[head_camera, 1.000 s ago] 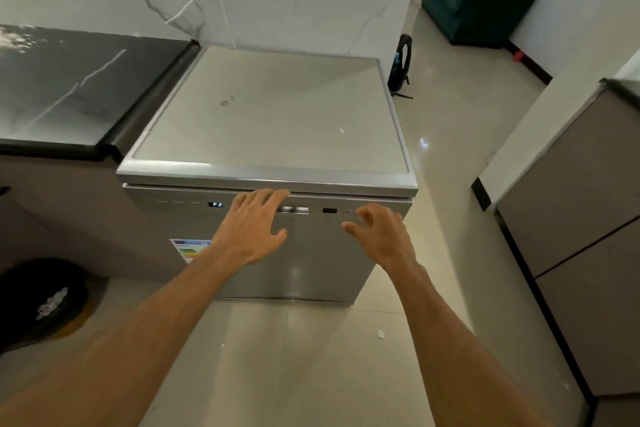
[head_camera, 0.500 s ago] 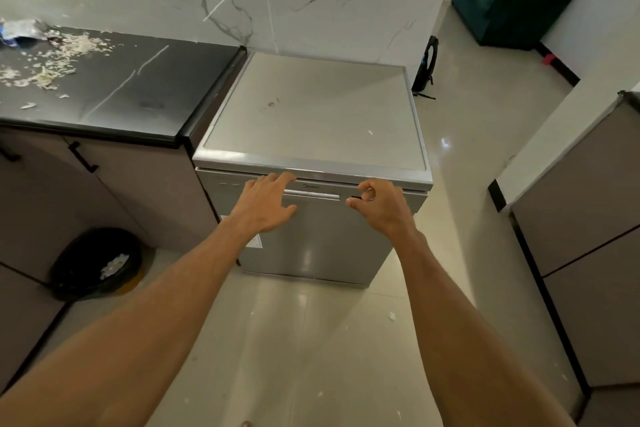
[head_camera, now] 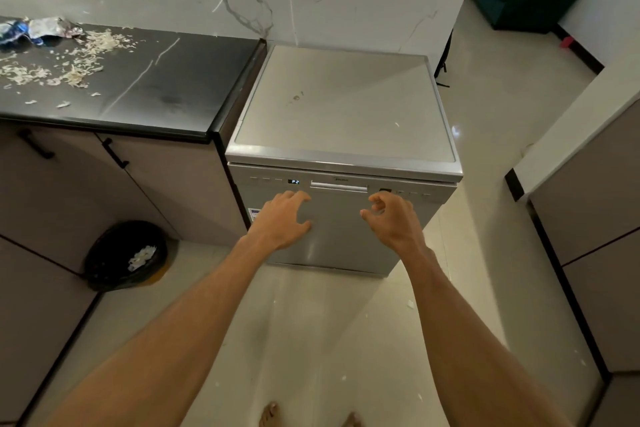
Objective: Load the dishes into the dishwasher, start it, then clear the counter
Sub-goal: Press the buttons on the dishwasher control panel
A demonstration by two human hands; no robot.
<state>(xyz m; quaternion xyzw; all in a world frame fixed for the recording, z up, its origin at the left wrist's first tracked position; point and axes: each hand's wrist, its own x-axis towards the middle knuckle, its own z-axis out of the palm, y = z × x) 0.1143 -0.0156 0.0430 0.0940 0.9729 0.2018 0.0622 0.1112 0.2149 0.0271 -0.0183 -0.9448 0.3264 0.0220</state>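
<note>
Dishwasher-wise, the silver freestanding dishwasher [head_camera: 341,163] looks shut with its display lit, so only the scrap-strewn black stone surface [head_camera: 138,87] seems left, while left hand [head_camera: 282,220] spread and right hand [head_camera: 394,218] loosely curled hold nothing.

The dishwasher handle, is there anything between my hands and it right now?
Nothing visible. The handle sits bare at the top of the shut door, with the left hand just below and left of it and the right hand just below and right. Both hands are empty, fingers loosely curled, in front of the door panel.
</note>
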